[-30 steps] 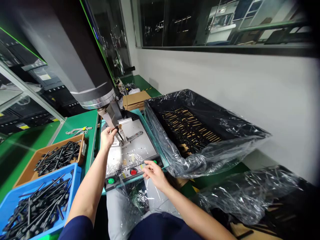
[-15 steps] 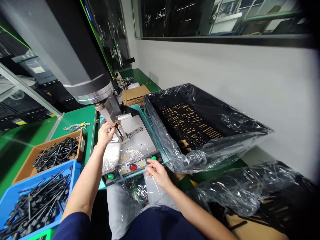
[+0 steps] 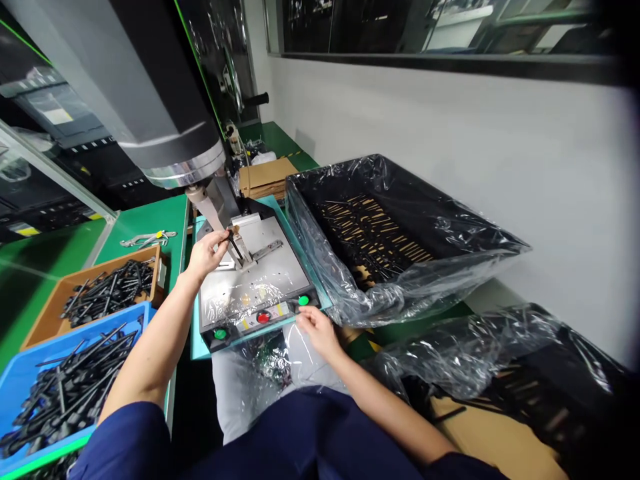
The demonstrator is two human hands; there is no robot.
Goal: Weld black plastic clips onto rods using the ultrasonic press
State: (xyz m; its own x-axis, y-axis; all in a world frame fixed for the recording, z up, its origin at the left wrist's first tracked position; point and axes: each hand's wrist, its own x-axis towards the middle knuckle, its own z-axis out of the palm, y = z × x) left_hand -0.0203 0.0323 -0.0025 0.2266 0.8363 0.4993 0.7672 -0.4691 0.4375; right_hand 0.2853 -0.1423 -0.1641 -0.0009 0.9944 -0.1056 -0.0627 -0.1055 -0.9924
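My left hand (image 3: 207, 253) reaches to the fixture (image 3: 245, 257) under the machine's pointed metal horn (image 3: 213, 210). Its thumb and fingers pinch the top of a thin black plastic rod (image 3: 236, 248), which stands slightly tilted in the fixture. My right hand (image 3: 320, 331) is at the front edge of the machine base, just below the right green button (image 3: 303, 301). Its fingers are loosely bent and apart, with nothing visible in them. A red button (image 3: 263, 318) and a left green button (image 3: 220, 334) sit along the same edge.
On the left, an orange bin (image 3: 47, 319) and a blue bin (image 3: 13, 393) hold black rod parts. A large box lined with clear plastic (image 3: 450, 207) stands right, with rods laid inside. Pliers (image 3: 149, 239) lie on the green table. Another plastic-lined box (image 3: 480, 427) is lower right.
The view has shifted, so the scene sits slightly higher. My left hand stays at the rod in the fixture. My right hand has drawn slightly off the right green button, which now shows fully.
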